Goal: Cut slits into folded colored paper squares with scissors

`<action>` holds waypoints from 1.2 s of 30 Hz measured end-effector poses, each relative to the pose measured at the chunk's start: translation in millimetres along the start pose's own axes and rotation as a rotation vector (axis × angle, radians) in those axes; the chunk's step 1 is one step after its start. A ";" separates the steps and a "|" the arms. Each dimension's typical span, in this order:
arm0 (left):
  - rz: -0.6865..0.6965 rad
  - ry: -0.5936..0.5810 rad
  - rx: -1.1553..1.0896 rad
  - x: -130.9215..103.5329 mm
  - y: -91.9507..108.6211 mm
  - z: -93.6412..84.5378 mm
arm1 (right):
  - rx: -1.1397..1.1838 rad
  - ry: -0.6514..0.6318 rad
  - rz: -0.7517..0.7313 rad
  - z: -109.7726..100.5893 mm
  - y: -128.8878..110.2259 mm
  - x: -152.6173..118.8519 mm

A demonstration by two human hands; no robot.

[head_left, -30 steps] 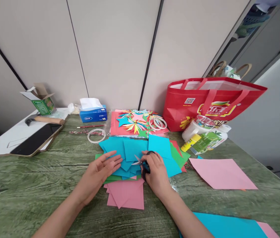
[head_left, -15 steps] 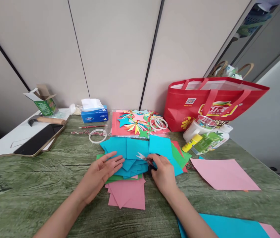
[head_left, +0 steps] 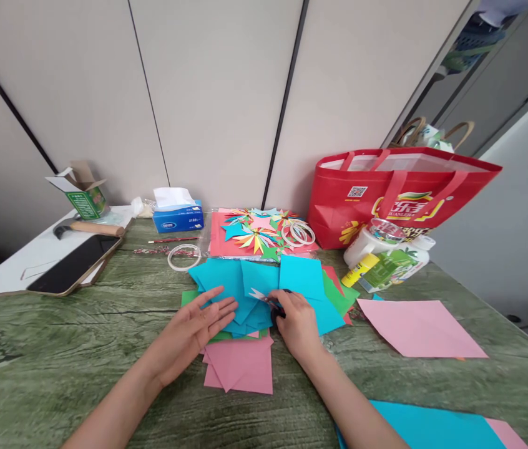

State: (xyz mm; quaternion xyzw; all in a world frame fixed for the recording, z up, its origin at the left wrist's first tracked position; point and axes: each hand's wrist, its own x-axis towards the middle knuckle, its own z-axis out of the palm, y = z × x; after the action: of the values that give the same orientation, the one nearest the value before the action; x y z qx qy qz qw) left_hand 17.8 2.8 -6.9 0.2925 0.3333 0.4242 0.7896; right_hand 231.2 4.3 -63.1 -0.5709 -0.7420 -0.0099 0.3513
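The left hand (head_left: 197,327) lies open and flat, fingers spread, on the near-left part of a fanned heap of blue paper squares (head_left: 233,290) — a posture that looks meant to pin the loose sheets so they do not slide on the green wood-grain tabletop (head_left: 58,349). The right hand (head_left: 298,324) is curled shut around the dark handles of a small pair of scissors (head_left: 268,299), whose pale blades stick out toward ten o'clock and rest on the blue paper; the grip hides most of the handles.

Under the blue squares, green sheets (head_left: 339,296) peek out at three o'clock of the heap, and folded pink paper pieces (head_left: 240,368) lie at six o'clock, just between the two wrists. A single large pink paper square (head_left: 420,328) sits flat at three o'clock of the right hand, well apart from the heap. At twelve o'clock lies a red sheet bearing finished multicoloured paper stars (head_left: 257,234), kept near the wall, with clear tape rings (head_left: 183,255) beside it. A yellow-capped glue stick (head_left: 359,270) lies at two o'clock, in front of a red shopping bag (head_left: 399,193). A blue tissue box (head_left: 177,218) and a dark tablet (head_left: 72,265) stand off toward ten o'clock — outside the area where the hands are.
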 end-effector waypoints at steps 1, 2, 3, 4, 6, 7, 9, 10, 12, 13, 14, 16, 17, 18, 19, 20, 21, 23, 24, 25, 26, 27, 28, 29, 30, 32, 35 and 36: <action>0.001 -0.005 0.008 -0.1 -0.1 0.2 | 0.017 0.053 0.008 -0.6 -1.0 -0.8; 0.004 -0.012 0.020 -0.3 -0.1 0.3 | 0.058 0.127 0.033 -1.8 -3.1 -1.4; 0.008 -0.022 0.037 -0.5 -0.2 0.4 | 0.129 0.218 0.076 -3.5 -6.3 -1.6; 0.013 -0.036 0.057 -0.8 -0.3 0.3 | 0.229 0.321 0.142 -5.7 -10.6 -1.4; 0.014 -0.072 0.113 -1.7 -0.7 0.1 | 0.510 0.518 0.334 -10.6 -21.4 0.1; 0.010 -0.090 0.147 -2.3 -1.0 0.1 | 0.669 0.578 0.446 -12.8 -27.3 0.9; -0.007 -0.124 0.214 -3.6 -2.4 0.6 | 0.984 0.627 0.647 -15.1 -38.7 1.3; -0.015 -0.144 0.245 -4.1 -3.4 1.1 | 1.109 0.617 0.730 -15.0 -44.0 0.6; -0.021 -0.182 0.312 -4.6 -5.9 2.2 | 1.274 0.546 0.838 -12.5 -53.4 -2.8; -0.014 -0.183 0.352 -4.5 -7.2 2.6 | 1.319 0.488 0.864 -10.7 -57.6 -5.1; 0.003 -0.161 0.393 -4.2 -8.3 2.7 | 1.346 0.422 0.875 -9.1 -61.4 -7.5; 0.052 -0.050 0.459 -3.2 -9.0 2.0 | 1.378 0.288 0.860 -7.2 -66.7 -11.0; 0.082 0.018 0.482 -2.7 -8.3 1.2 | 1.386 0.243 0.845 -7.3 -68.0 -11.8; 0.107 0.074 0.506 -2.3 -6.8 0.2 | 1.388 0.220 0.830 -8.0 -68.1 -11.8; 0.129 0.113 0.535 -2.2 -4.7 -0.9 | 1.386 0.223 0.820 -9.3 -67.2 -11.2; 0.146 0.132 0.574 -2.3 -2.2 -2.0 | 1.383 0.241 0.819 -11.0 -65.3 -10.1; 0.157 0.137 0.617 -2.5 0.5 -3.1 | 1.379 0.265 0.827 -12.7 -62.9 -8.8; 0.168 0.138 0.684 -3.5 4.9 -4.5 | 1.377 0.295 0.845 -15.5 -58.0 -6.5; 0.165 0.142 0.694 -4.0 6.2 -4.7 | 1.380 0.297 0.847 -16.4 -56.4 -5.8; 0.161 0.148 0.687 -4.4 6.9 -4.6 | 1.382 0.297 0.843 -17.0 -55.5 -5.5; 0.156 0.150 0.668 -4.8 6.9 -4.1 | 1.382 0.300 0.835 -17.2 -55.6 -5.6; 0.151 0.149 0.646 -5.1 6.4 -3.3 | 1.381 0.307 0.826 -17.2 -56.5 -5.9; 0.142 0.140 0.633 -5.3 5.6 -2.3 | 1.382 0.318 0.816 -17.1 -58.0 -6.3; 0.120 0.125 0.638 -5.4 4.7 -1.2 | 1.382 0.330 0.808 -17.0 -59.6 -6.8; 0.084 0.100 0.660 -5.5 3.7 -0.1 | 1.378 0.342 0.800 -17.0 -61.2 -7.3; -0.011 0.031 0.727 -5.3 2.3 1.7 | 1.355 0.362 0.786 -17.2 -63.4 -8.2; -0.079 -0.026 0.773 -4.7 1.8 1.9 | 1.307 0.355 0.782 -18.1 -63.3 -9.3; -0.071 -0.022 0.774 -4.5 1.9 1.4 | 1.298 0.341 0.786 -18.4 -62.8 -9.7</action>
State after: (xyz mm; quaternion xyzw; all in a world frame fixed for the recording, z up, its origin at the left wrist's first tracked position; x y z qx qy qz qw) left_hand 16.0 -0.5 -3.3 0.5615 0.4699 0.2364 0.6387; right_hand 188.0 -33.3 -30.1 -0.4626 -0.2783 0.4642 0.7022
